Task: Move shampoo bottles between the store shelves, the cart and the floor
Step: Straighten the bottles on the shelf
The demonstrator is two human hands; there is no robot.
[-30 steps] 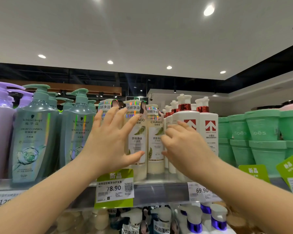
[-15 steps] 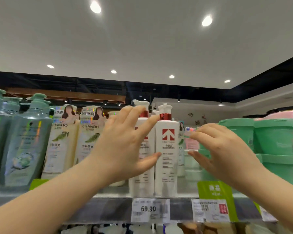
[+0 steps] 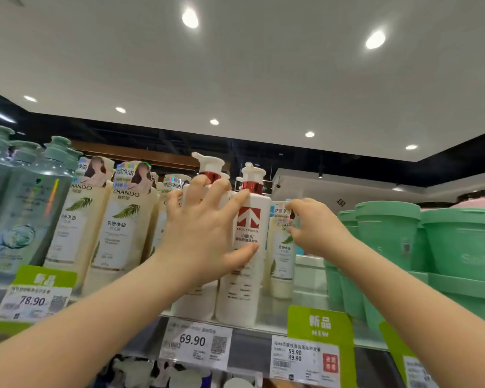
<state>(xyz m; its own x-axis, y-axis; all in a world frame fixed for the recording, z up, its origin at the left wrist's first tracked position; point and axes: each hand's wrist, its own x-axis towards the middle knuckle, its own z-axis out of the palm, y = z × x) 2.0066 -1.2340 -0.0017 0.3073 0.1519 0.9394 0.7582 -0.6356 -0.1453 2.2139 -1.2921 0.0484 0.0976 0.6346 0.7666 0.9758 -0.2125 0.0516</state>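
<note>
The shelf [image 3: 252, 351] carries the stock at chest height, its front edge lined with price tags, among them one marked 69.90 [image 3: 195, 343] directly under the two white pump bottles. The front white pump bottle [image 3: 244, 289] stands upright at the very lip of the shelf; the second white pump bottle [image 3: 196, 303] stands just beside it on the left, touching or nearly so. The left hand [image 3: 205, 233] is spread wide with straight fingers, laid across the second bottle, the index fingertip [image 3: 242, 195] on the shoulder of the front bottle and the thumb pressed on its front label. Behind and to the right of the front bottle stands a single cream bottle [image 3: 282, 261], set back from the edge. The right hand [image 3: 317, 228] has its fingers [image 3: 291, 204] curled at the upper right edge of this cream bottle; whether it actually grips the bottle cannot be told. To the left, a tight row of cream bottles [image 3: 121, 233] and then grey-green bottles [image 3: 25, 219] fill the shelf with no gaps between them. To the right, stacked green tubs [image 3: 389, 236] stand near the edge. Between the cream bottle and the tubs lies a strip of bare shelf. Above all pump heads there is open air up to the ceiling.
</note>
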